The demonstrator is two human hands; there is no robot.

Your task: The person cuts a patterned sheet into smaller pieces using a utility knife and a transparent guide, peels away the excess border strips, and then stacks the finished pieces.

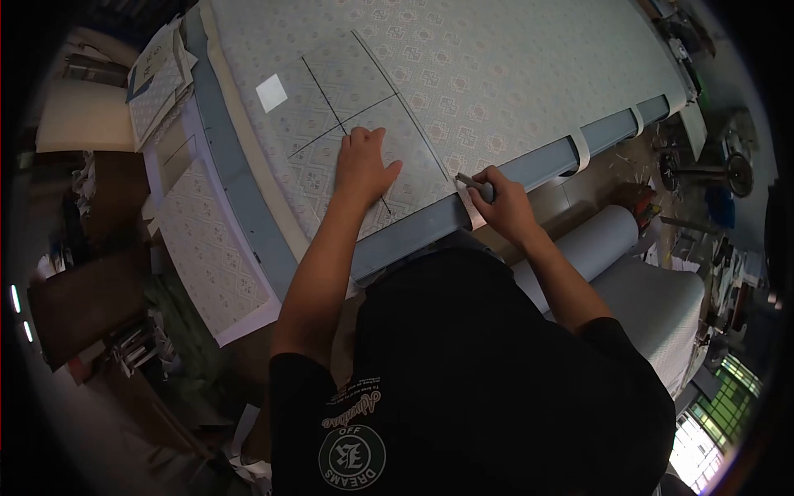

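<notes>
Patterned cloth (496, 66) lay spread over the tabletop (529, 169); its near edge hung just over the grey rim, and lots of bare cloth stretched away past the hands, with room to slide either way; a clear plastic sheet (364, 107) rested flat on the cloth, with dark lines crossing on it and a small white square (271, 92) near one corner; the sheet's long edge ran from the far side down to the near rim, slanting to the right. The left hand (362, 165) pressed flat on the sheet, fingers spread apart and holding nothing. The right hand (504, 207) sat at the near rim, where the sheet's long edge ended; its fingers were closed tight around a small grey marking tool (475, 186); the tool was short, and its tip pointed up and left, toward that edge; its long side lay almost along the rim. A grey roll of cloth (591, 244) lay below the tabletop, near the right arm. The black shirt (463, 388) had a round badge; it read "OFF" and "DREAMS"; curly writing above it was too small to read.
</notes>
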